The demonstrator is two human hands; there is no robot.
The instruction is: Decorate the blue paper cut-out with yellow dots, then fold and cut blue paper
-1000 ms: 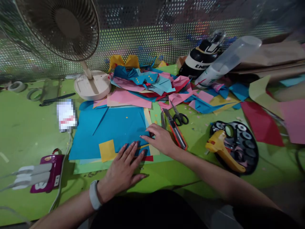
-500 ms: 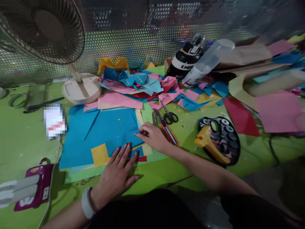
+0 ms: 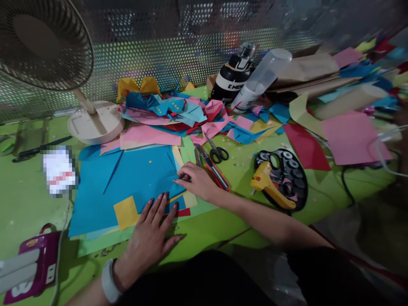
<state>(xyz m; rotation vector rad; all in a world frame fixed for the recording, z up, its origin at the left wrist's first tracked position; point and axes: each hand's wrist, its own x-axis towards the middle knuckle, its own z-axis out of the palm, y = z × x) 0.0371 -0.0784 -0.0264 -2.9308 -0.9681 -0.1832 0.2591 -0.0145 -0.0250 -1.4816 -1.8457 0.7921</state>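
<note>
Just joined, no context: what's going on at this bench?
A person works coloured paper on a green table. The left hand lies flat on the near edge of a large blue paper sheet, beside a small yellow paper square. The right hand presses its fingertips on the sheet's right corner. An orange-handled utility knife and black scissors lie untouched just right.

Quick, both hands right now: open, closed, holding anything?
Left hand: open, flat on the blue paper, holding nothing.
Right hand: open, fingertips pressing the blue paper's edge.
</note>
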